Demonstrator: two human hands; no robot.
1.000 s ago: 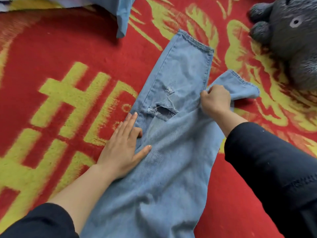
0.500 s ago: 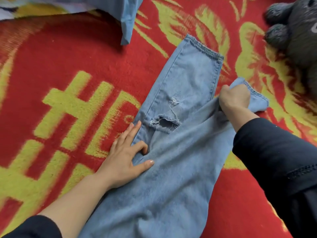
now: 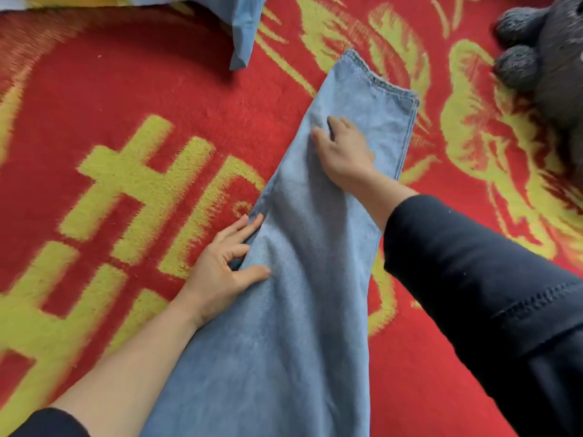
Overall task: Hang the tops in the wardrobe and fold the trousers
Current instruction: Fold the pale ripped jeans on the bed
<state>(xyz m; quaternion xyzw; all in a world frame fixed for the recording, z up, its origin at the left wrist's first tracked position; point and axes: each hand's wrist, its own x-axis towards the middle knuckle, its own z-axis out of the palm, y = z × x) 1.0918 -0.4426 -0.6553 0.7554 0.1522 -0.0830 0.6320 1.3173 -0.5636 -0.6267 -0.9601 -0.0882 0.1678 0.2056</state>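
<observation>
Trousers (image 3: 315,294) lie stretched across the red-and-yellow blanket (image 3: 126,74), legs stacked. My right hand (image 3: 344,152) presses flat near the hem, fingers straight; my left hand (image 3: 220,269) rests against their edge, thumb on denim, fingers loosely bent.

Bare blanket (image 3: 94,89) left of jeans (image 3: 309,279); plush toy (image 3: 555,52) blocks right.
</observation>
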